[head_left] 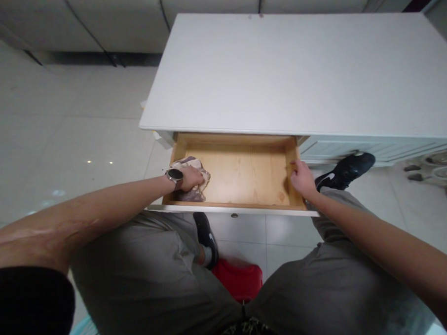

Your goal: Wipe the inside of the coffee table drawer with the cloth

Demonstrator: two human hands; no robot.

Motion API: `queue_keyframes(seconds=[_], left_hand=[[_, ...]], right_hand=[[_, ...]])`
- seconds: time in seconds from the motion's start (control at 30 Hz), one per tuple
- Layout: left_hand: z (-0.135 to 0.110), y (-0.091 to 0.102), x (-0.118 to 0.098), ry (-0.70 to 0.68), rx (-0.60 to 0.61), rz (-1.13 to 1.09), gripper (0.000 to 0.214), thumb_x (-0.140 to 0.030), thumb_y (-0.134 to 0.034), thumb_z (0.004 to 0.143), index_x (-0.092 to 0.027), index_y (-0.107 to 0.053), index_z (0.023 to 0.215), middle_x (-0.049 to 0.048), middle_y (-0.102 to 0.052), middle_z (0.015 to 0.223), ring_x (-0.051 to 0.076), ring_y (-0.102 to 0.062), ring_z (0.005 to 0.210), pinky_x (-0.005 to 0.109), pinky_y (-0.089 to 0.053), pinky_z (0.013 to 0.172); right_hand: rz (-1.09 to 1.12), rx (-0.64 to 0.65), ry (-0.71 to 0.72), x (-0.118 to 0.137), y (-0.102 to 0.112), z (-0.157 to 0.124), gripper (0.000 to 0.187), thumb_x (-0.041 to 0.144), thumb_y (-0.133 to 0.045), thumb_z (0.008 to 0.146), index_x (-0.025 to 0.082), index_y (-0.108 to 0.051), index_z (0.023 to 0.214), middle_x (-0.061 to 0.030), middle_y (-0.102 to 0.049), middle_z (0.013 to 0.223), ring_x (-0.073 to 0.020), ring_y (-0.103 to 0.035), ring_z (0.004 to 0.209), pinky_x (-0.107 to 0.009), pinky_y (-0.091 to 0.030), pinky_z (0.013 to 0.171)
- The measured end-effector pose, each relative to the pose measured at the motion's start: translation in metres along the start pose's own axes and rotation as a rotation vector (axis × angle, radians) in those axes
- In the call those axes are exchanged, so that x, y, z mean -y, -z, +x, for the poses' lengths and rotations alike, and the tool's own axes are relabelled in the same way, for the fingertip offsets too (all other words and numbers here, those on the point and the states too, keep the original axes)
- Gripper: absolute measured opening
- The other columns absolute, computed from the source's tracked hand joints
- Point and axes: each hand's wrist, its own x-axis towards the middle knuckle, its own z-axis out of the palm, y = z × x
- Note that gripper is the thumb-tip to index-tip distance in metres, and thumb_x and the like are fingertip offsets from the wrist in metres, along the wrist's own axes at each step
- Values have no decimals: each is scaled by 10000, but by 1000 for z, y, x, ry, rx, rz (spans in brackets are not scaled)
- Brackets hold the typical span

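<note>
A wooden drawer (246, 174) is pulled out from under a white tabletop. My left hand (190, 178), with a watch on its wrist, is down inside the drawer at its left end. Its fingers are closed on a crumpled cloth (195, 194) patterned in beige and brownish purple, which lies against the drawer floor. On the opposite side, my right hand (303, 180) grips the drawer's right side wall, fingers curled over its upper edge. Part of that wall is covered by the hand.
The white table (289, 75) stretches away behind the drawer, with a grooved cabinet front (356, 149) at right. A beige sofa (209, 2) stands beyond. Between my legs sits a red object (240, 280) on the tiled floor (66, 140). My shoe (347, 172) is near the cabinet.
</note>
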Motion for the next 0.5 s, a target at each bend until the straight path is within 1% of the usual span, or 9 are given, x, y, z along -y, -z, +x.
queue_keyframes(seconds=[0.07,0.13,0.17,0.2,0.27,0.33,0.4,0.43,0.5], left_hand=[[-3,17,4,76,-28,10,325,-194,-705,672,-203,-779,988,151,-758,1093,311,-663,1092,407,-448,1005],[-7,36,9,145,-54,-31,419,-240,-725,650,-223,-774,1066,112,-766,1070,294,-669,1062,371,-459,987],[-10,45,12,157,-36,-68,451,-252,-740,626,-229,-775,1074,84,-773,1034,277,-677,1020,343,-473,958],[-13,53,13,145,4,-119,466,-252,-754,598,-229,-780,1062,57,-778,985,257,-683,966,315,-489,918],[-21,62,14,96,140,-241,434,-230,-781,545,-209,-795,978,22,-774,861,223,-680,843,283,-514,825],[-28,62,12,77,311,-331,358,-202,-811,492,-172,-792,849,23,-753,746,213,-662,739,291,-529,751],[-33,54,9,91,442,-359,319,-170,-834,439,-144,-772,751,42,-737,687,214,-642,683,315,-537,721],[-34,50,7,94,475,-357,314,-152,-836,425,-135,-763,730,52,-738,686,214,-637,677,322,-539,721],[-35,41,5,68,473,-345,312,-128,-820,437,-125,-762,744,70,-754,725,207,-632,694,317,-534,732]], right_hand=[[-3,-3,-3,0,0,0,427,153,-431,820,202,-619,1200,-154,-642,1112,-310,-592,978,-455,-496,907],[-6,-2,-6,1,0,0,426,153,-434,818,198,-619,1198,-153,-642,1098,-308,-591,968,-450,-494,904],[-7,1,-6,1,0,0,425,152,-435,818,195,-618,1199,-154,-642,1097,-307,-590,968,-449,-493,905],[-8,4,-4,1,0,0,424,152,-436,818,193,-617,1199,-155,-641,1099,-307,-589,972,-448,-491,908],[-10,8,-1,0,0,0,421,153,-439,821,190,-614,1201,-156,-637,1109,-308,-588,989,-446,-486,920],[-8,9,-2,0,0,0,415,155,-442,823,188,-613,1200,-158,-633,1114,-309,-587,997,-450,-482,927],[0,8,-2,-1,1,0,413,157,-446,820,189,-615,1195,-159,-633,1108,-311,-587,986,-457,-481,924],[5,7,0,-1,1,0,413,157,-448,818,191,-616,1193,-158,-634,1104,-312,-587,980,-461,-481,921],[14,8,3,-1,2,0,413,159,-450,817,198,-616,1193,-156,-637,1097,-315,-586,978,-467,-482,920]])
